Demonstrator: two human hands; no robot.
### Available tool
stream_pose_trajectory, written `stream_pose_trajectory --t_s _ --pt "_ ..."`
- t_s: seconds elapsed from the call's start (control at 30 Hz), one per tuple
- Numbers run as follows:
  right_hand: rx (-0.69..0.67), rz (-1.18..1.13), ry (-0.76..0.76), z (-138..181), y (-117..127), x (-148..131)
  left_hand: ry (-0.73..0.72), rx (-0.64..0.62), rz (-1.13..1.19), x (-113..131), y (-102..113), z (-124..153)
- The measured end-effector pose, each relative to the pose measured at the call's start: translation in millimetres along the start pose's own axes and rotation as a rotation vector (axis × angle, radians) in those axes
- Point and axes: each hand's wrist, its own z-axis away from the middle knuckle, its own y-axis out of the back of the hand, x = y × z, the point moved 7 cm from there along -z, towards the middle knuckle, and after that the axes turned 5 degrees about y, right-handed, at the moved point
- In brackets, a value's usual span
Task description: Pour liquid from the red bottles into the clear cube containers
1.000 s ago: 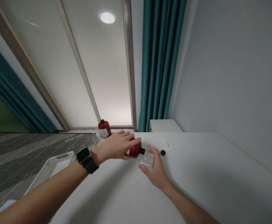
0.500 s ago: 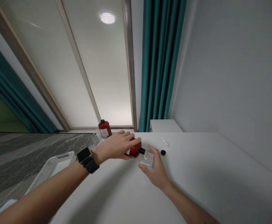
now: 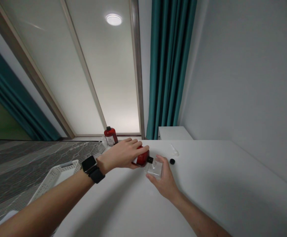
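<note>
Left grip [image 3: 122, 154]: closed over a red bottle [image 3: 142, 158], which is tipped on its side above the white counter [image 3: 207, 191], neck toward a clear container [image 3: 154, 168]. Right grip [image 3: 164, 179]: fingers curled round that container. Black cap [image 3: 172, 161]: loose on the counter, just beside.

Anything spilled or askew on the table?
No spill visible. The red bottle, in the left hand, lies tipped sideways with its neck at the clear container held by the right hand. A black cap sits loose on the table nearby.
</note>
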Motion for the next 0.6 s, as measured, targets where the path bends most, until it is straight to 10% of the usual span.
stream_pose_trajectory --t_s 0.6 --pt "0.0 0.006 0.031 -0.3 0.4 -3.7 -0.008 -0.01 -0.023 0.4 -0.4 -0.2"
